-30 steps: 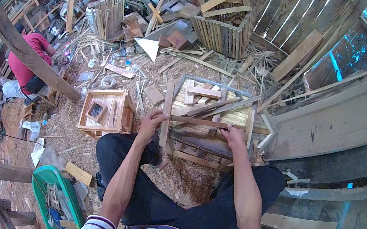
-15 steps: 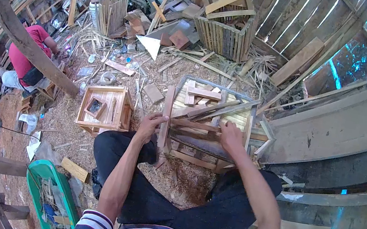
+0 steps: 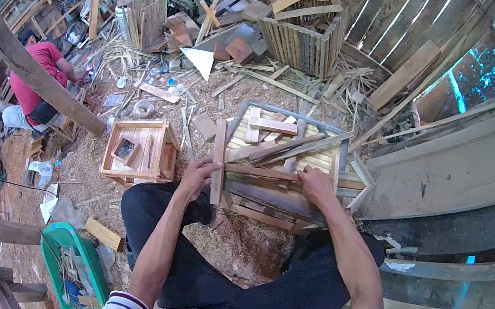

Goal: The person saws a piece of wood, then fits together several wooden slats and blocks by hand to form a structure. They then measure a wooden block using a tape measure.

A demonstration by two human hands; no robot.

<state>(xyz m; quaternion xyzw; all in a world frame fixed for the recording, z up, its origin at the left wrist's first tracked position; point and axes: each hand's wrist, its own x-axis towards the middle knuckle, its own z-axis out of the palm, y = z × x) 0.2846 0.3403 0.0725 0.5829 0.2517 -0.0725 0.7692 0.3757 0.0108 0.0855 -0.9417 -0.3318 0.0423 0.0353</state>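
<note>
The person's left hand (image 3: pixel 199 176) is closed around a short board (image 3: pixel 220 150), thumb and fingertips on it near its middle; the part under the fingers is hidden. The right hand (image 3: pixel 316 187) is partly curled, its fingertips touching a narrow strip (image 3: pixel 258 171) that lies crosswise between the two hands — the thumb is out of sight, so whether it grips or only presses cannot be told. Nor is it clear how the strip's left end meets the board.

Both pieces are at the near side of a low slatted counter (image 3: pixel 320 157), part of which is covered by small blocks (image 3: pixel 273 125) and slanting sticks (image 3: pixel 291 147). A wooden box (image 3: pixel 138 174) stands to the left, a small frame (image 3: pixel 125 152) on it. The green tray (image 3: pixel 57 244) is cut off by the lower edge. Farther off, a co-worker (image 3: pixel 25 94) in red is partly hidden behind a leaning post (image 3: pixel 53 83), their hands hard to make out.
</note>
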